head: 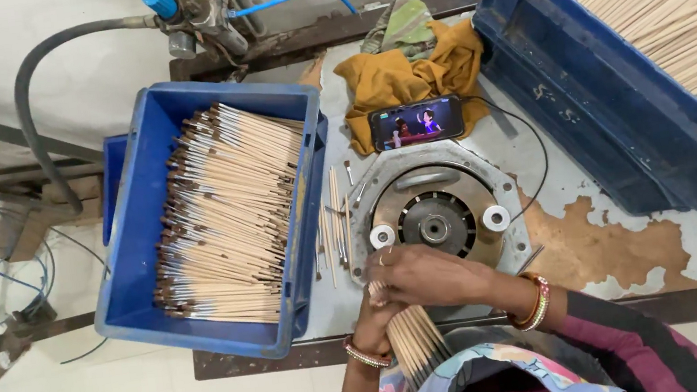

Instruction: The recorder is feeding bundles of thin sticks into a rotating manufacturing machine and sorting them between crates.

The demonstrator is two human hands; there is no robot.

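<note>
A bundle of thin pale wooden sticks (415, 343) stands slanted at the table's near edge, held from below by my left hand (373, 326). My right hand (433, 272) lies over the top of the bundle, fingers closed around the stick ends. Just beyond my hands sits a round metal machine head (435, 212) with a dark central hub and two white knobs. To the left, a blue crate (138, 248) holds many finished brush handles with dark ferrule tips. A second blue crate (584, 96) at the upper right is full of bare sticks.
A phone (417, 123) with a lit screen leans on a mustard cloth (404, 74) behind the machine. Loose sticks (333, 224) lie between the left crate and the machine. A grey hose (36, 101) and blue air line run from a valve at the back.
</note>
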